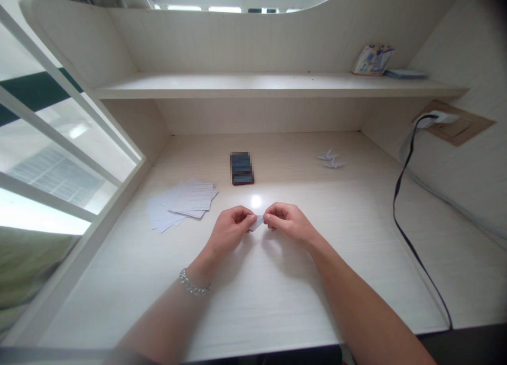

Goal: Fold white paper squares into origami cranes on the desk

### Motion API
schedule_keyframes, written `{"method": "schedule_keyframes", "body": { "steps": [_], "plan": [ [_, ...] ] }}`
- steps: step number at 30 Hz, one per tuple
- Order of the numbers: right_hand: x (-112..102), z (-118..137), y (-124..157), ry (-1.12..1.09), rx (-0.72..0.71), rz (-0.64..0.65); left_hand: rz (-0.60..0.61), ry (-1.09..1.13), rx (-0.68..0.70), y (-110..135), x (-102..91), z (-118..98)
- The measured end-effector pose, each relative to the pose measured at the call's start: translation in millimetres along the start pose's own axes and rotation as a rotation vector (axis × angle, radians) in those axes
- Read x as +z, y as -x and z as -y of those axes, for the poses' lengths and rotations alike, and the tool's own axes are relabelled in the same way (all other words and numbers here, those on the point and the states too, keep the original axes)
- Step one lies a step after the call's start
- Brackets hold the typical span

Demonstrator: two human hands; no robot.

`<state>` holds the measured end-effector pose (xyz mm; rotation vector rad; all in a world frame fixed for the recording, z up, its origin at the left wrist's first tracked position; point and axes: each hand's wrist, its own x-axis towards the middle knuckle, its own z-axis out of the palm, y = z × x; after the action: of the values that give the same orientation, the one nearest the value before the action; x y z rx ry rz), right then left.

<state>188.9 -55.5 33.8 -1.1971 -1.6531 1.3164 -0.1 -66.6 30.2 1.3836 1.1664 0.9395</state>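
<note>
Between my two hands is a small folded piece of white paper, held just over the desk. My left hand pinches its left part between thumb and fingers. With thumb and fingertips, my right hand grips the paper's right end. A silver chain bracelet circles my left wrist. Left of my hands lies a loose stack of white paper sheets, some with faint lines. Two folded paper cranes rest on the desk at the back right.
A dark phone-like object, blurred out, lies beyond my hands. A black cable runs from a wall socket down the desk's right side. Above, a shelf holds a colourful packet. White bars border the left side.
</note>
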Motion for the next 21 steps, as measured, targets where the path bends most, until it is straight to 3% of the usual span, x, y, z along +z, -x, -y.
{"method": "schedule_keyframes", "body": {
  "steps": [6,12,16,21],
  "plan": [
    [5.8,-6.6,-4.1,-0.209,0.034,-0.034,0.057,0.058,-0.051,1.5,5.8,-2.1],
    [5.3,-10.5,-6.3,-0.221,0.054,-0.086,0.121,0.014,0.047,4.1,2.3,-5.9],
    [6.5,-9.2,-6.1,-0.202,0.024,-0.102,0.051,-0.083,0.095,5.5,5.9,-5.4],
    [16.7,-4.1,-2.1,-0.081,0.001,-0.144,-0.095,-0.139,0.061,5.0,10.6,0.0]
  ]
}}
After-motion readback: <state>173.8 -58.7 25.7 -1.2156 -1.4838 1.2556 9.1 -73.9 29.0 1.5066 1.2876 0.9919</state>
